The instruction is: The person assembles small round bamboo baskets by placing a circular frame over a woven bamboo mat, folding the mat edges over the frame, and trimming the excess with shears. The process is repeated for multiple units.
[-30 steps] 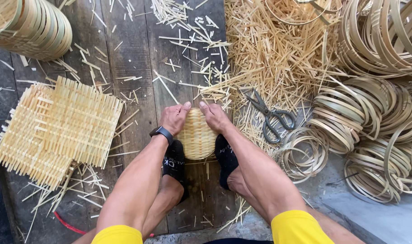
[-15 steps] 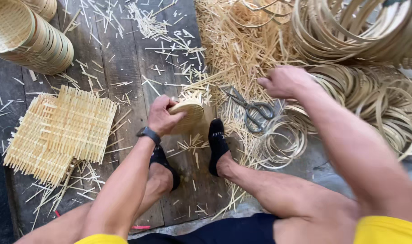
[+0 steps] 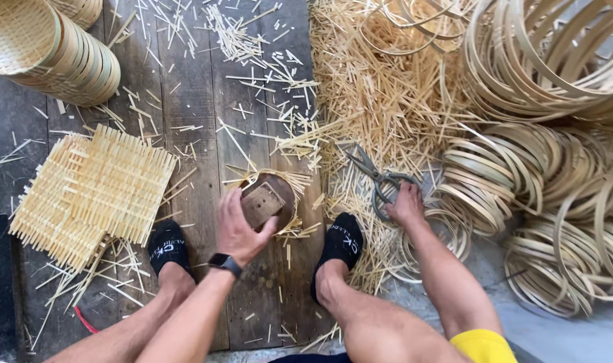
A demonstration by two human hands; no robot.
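Two hands: left hand [image 3: 238, 228] clasps round mould [image 3: 269, 200]; right hand [image 3: 406, 204] closes on scissors [image 3: 377, 180].

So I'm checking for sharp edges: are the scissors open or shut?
Open: the scissors' blades are splayed apart on the straw, right hand at the handles.
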